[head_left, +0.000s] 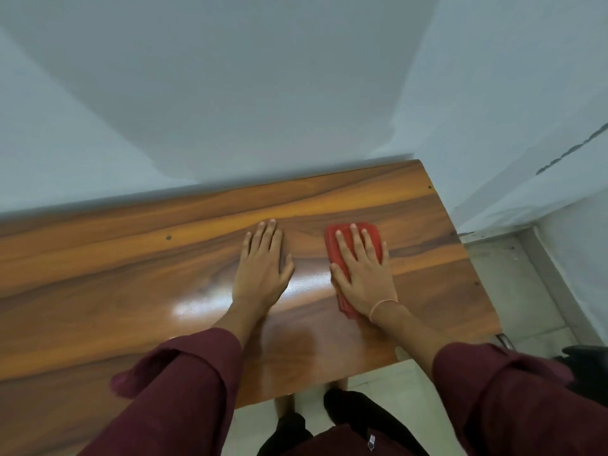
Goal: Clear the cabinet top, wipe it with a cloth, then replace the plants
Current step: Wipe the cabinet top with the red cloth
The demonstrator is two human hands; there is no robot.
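Observation:
The glossy wooden cabinet top (pixel 131 284) runs from the left edge to a corner at the right. My left hand (pixel 263 268) lies flat on the wood, palm down, fingers together, holding nothing. My right hand (pixel 362 271) presses flat on a folded red cloth (pixel 332 238), fingers spread over it. The cloth sticks out beyond the fingertips and beside the wrist. No plants are in view.
A pale wall (pixel 230 93) stands directly behind the cabinet, and another wall (pixel 526 110) closes the right side. Tiled floor (pixel 513 284) shows to the right of and below the cabinet's end. A dark object (pixel 589 357) sits at the right edge.

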